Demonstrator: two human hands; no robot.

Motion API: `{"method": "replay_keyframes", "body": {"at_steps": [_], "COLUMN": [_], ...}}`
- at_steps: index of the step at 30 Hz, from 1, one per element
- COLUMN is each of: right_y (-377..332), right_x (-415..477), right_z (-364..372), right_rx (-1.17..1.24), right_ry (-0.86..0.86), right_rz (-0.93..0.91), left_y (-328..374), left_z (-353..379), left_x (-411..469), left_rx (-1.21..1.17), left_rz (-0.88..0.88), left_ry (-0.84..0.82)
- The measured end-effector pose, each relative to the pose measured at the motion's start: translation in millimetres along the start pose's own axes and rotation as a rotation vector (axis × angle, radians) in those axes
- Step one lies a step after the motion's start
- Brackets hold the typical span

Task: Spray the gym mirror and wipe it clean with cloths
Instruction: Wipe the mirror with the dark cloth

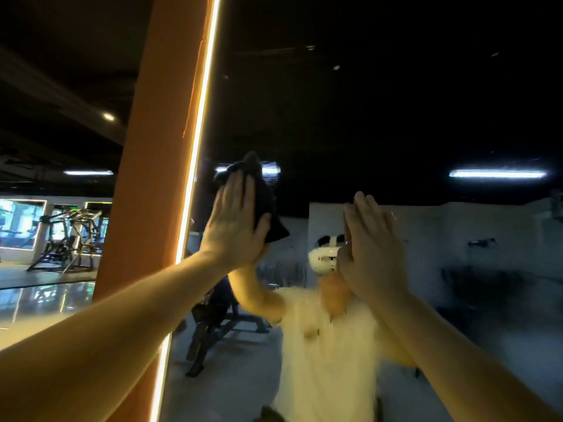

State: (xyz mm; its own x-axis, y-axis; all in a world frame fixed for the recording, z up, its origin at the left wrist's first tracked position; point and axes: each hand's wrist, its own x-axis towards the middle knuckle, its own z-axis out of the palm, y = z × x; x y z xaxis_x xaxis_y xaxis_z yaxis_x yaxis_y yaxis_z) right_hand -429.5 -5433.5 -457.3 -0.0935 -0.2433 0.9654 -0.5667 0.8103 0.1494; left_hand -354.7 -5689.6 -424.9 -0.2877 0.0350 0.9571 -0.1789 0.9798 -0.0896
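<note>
— How far along?
— Mid-wipe, I'd judge. Left hand [233,222], fingers straight, presses a dark cloth [268,205] on the mirror [396,117], centre-left. Right hand [370,251] is flat, no cloth visible. Streaks [481,275] at right remain.

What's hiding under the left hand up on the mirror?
A dark cloth, pressed against the mirror by the left hand. Its edges poke out above and beside the fingers. The cloth's middle and the glass behind it are covered.
</note>
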Motion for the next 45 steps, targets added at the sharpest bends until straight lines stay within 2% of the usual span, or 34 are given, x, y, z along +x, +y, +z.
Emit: {"method": "replay_keyframes", "body": {"at_steps": [6,14,18,22,25,27,30,36,39,41,45], "right_y": [-18,-1,10,32,42,41,38,19,14,13,23], "right_x": [-17,-19,-18,-22,-27,-29,-33,-50,-62,-73,-98], "right_z": [11,-1,-21,-38,-40,-41,-38,-16,-15,-16,-22], "right_rx": [-0.079,-0.081,0.065,0.223,0.307,0.357,0.302,0.157,0.152,0.135,0.075], "right_ry": [-0.004,-0.025,-0.001,0.023,0.018,0.028,0.074,0.041,0.025,-0.015,-0.094], "right_rz": [0.046,-0.024,-0.042,0.145,0.161,0.182,0.126,0.075,0.093,0.089,0.072], "left_y": [-60,-57,12,108,180,198,166,26,-35,-52,-42], "left_z": [4,-2,4,6,24,34,33,10,12,17,29], "left_x": [-42,-8,19,35,15,-4,-10,-31,-67,-93,-111], "left_rx": [0.04,0.092,0.001,-0.082,-0.027,0.018,-0.008,0.07,0.061,0.071,0.02], "left_rz": [0.019,0.081,0.039,0.021,0.265,0.398,0.394,0.005,-0.071,-0.093,-0.127], "left_ry": [0.076,0.069,0.071,0.107,0.046,-0.015,-0.01,0.003,0.031,0.036,0.088]}}
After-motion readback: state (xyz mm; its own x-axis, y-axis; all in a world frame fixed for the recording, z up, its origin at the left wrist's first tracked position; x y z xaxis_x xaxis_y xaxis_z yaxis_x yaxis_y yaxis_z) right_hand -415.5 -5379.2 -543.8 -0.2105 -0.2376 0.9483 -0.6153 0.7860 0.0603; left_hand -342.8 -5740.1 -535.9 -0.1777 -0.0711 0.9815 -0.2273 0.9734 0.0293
